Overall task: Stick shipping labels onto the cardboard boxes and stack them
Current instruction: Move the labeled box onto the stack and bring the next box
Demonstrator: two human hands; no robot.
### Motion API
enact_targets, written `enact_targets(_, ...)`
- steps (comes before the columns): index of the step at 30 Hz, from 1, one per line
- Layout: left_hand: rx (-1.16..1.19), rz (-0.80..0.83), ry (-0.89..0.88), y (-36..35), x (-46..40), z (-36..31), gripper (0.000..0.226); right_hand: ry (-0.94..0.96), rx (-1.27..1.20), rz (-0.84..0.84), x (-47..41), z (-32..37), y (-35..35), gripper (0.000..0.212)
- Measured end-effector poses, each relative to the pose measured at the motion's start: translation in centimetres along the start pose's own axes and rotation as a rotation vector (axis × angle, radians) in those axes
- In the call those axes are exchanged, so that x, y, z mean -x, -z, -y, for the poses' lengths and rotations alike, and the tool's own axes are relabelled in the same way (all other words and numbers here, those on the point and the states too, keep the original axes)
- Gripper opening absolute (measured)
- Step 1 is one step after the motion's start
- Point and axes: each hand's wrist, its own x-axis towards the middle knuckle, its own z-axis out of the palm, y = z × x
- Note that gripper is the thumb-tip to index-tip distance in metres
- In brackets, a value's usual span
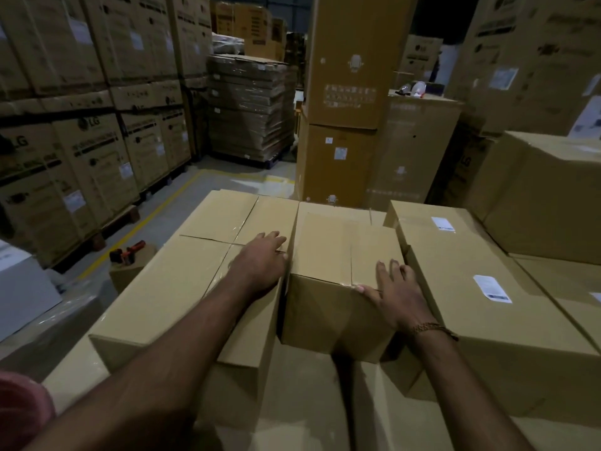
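From the head camera, a middle box [338, 275] sits between a wide taped box [195, 281] on its left and a labelled box [481, 307] on its right, all resting on more cardboard below. The left hand [260, 260] lies along the middle box's left edge, fingers straight and relaxed, reaching over the seam where the two boxes meet. The right hand [395, 294] rests flat on the near right corner of the middle box, fingers spread, thumb along the front edge. A white label [492, 288] is stuck on the right-hand box, and another label [443, 224] sits further back. A tape dispenser [128, 252] rests on a low box to the left.
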Motion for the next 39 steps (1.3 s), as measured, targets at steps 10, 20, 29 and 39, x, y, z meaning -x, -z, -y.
enact_targets(10,-0.081,-0.025,-0.015,-1.9,-0.3,1.1,0.047,0.027,-0.004,0.001,-5.8,0.0,-0.4,0.095)
enact_targets(20,-0.089,-0.027,-0.012,-1.7,-0.2,1.0,0.048,0.034,-0.003,-0.029,-7.5,0.6,-0.8,0.095)
enact_targets(29,-0.088,-0.027,-0.019,-1.4,0.1,0.6,0.046,0.038,-0.056,-0.003,-7.6,0.3,-0.6,0.096)
enact_targets(39,-0.069,-0.041,-0.030,-1.7,-0.2,1.0,0.046,0.037,-0.056,-0.008,-7.3,0.3,-0.5,0.096)
